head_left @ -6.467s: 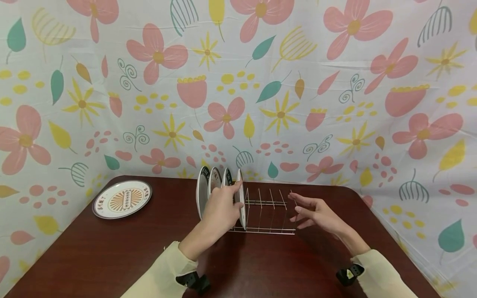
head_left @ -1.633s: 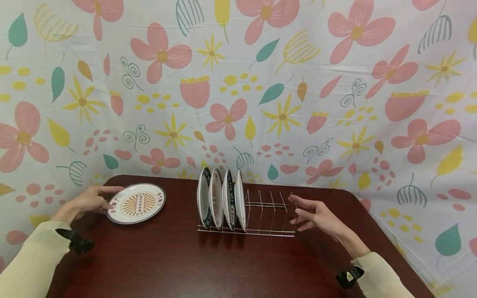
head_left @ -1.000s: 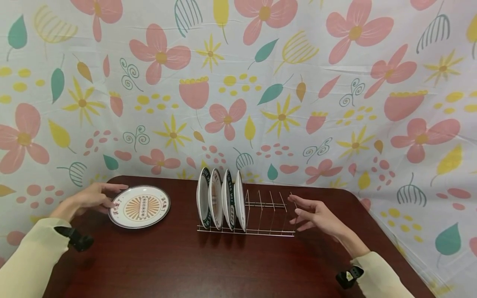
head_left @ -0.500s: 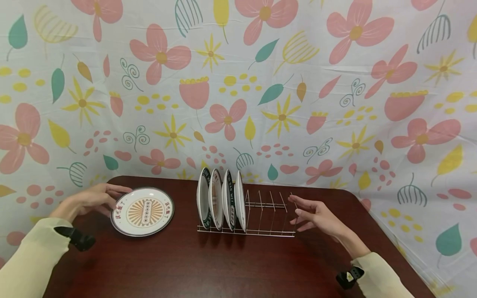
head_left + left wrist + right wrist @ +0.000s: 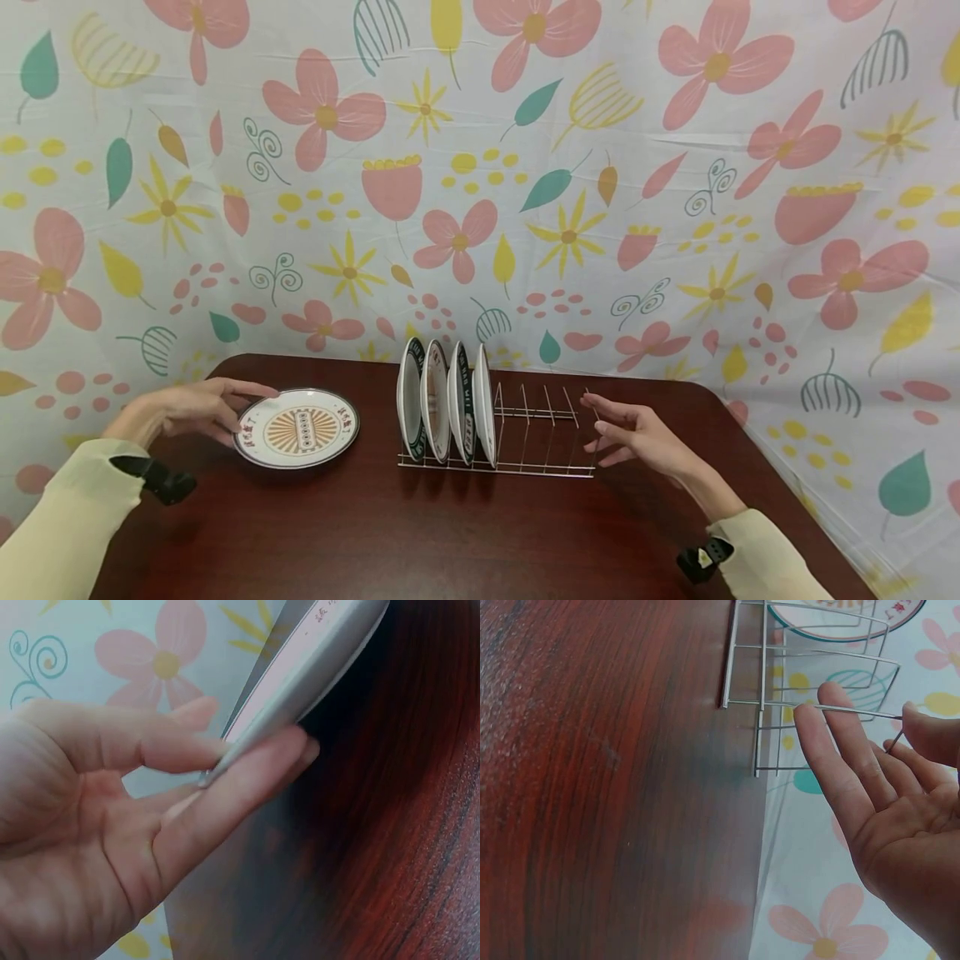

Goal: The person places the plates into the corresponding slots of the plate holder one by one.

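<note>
At the left of the head view, my left hand (image 5: 183, 412) pinches the left edge of a white plate (image 5: 303, 427) with an orange sunburst and red lettering. The left wrist view has the plate's rim (image 5: 322, 671) between thumb and fingers, tilted over the dark tabletop. In the middle stands a wire dish rack (image 5: 543, 473); several plates (image 5: 459, 408) stand upright in its left slots. My right hand (image 5: 637, 429) is at the rack's right end. In the right wrist view, its thumb and fingers hold the end wire (image 5: 855, 711).
The dark reddish-brown table (image 5: 360, 533) reaches to a flowered cloth backdrop (image 5: 480, 167) behind and at both sides. Bare wire dividers (image 5: 550, 404) fill the rack's right half. A black band (image 5: 153, 481) with a small device sits on each wrist.
Earlier, my left hand was at the rack's plates; then it took the flat plate's left edge. Since then the plate has moved right and toward me. My right hand stays at the rack's end.
</note>
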Demonstrator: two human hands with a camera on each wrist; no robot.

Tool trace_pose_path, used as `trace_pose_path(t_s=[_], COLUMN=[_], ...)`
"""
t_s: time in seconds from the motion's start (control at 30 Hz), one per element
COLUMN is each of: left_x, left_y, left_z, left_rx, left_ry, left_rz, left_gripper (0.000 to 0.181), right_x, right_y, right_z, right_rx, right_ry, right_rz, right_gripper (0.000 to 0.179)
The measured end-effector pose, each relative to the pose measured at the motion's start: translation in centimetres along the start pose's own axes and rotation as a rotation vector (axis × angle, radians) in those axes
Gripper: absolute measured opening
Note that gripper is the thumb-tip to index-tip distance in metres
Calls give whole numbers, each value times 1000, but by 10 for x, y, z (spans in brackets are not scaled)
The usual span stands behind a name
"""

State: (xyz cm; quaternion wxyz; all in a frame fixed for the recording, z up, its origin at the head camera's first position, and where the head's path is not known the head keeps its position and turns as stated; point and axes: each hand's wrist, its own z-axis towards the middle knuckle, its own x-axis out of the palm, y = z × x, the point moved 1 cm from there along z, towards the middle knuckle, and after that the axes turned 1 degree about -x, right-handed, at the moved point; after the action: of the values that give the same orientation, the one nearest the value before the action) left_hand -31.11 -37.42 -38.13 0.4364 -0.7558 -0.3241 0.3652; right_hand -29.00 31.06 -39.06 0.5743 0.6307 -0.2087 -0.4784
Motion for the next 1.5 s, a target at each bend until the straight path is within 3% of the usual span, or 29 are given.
trace_pose_path(t_s=[0.2,0.5,0.8,1.1,1.33,1.5], left_x=[-2,-2,3,7,7,9], left_y=[6,1,-5,-6,-6,-9], left_z=[-2,-5,-8,-15,-22,-26], left_rx=[67,149,232,324,380,381], left_ry=[45,-14,93,274,291,276], left_rz=[-81,-165,-232,-303,-326,-328], left_gripper=[70,51,52,66,75,75], right_x=[0,0,0,1,0,0], right_y=[1,1,1,1,1,0], right_z=[1,0,-1,0,1,0], right_rx=[3,1,-1,-14,-9,-5], right_ry=[1,4,3,7,3,4], right_rz=[7,6,20,19,9,14], right_gripper=[61,61,61,62,61,61])
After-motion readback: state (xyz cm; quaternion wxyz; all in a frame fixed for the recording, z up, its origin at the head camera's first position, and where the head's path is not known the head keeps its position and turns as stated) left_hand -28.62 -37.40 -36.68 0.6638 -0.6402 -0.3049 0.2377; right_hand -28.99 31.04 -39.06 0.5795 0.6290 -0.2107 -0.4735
